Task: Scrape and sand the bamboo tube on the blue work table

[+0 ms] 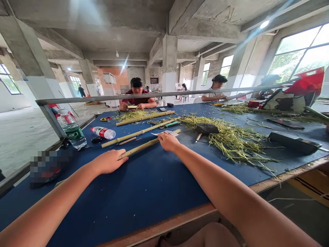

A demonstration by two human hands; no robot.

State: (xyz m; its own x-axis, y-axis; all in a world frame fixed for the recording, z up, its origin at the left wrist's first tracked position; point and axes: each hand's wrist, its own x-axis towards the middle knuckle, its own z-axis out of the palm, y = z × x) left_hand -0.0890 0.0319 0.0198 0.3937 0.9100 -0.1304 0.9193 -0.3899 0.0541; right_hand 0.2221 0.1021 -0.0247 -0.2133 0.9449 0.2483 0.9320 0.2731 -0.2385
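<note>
Nearest, two bare forearms reach out over the blue-covered table point(144, 202). The left hand point(109, 162) lies on the near end of a bamboo pole point(144, 145), and the right hand point(168, 141) sits farther along it, with a white paper slip point(167, 133) just beyond. Neither grip is clearly wrapped around the pole. The fingers of each hand lie close together over it rather than spread, though how firmly they press cannot be told. The pole lies slanted on the table, running from near left to far right. To the left stand a water bottle point(72, 129) and a fallen plastic bottle point(103, 132), with red-handled scissors point(106, 119) beyond them. Two more bamboo poles point(136, 133) lie roughly parallel farther on, and a heap of green plant fibres point(231, 137) spreads to the right. At the far end, a seated co-worker point(137, 102) works with both hands at the table.
</note>
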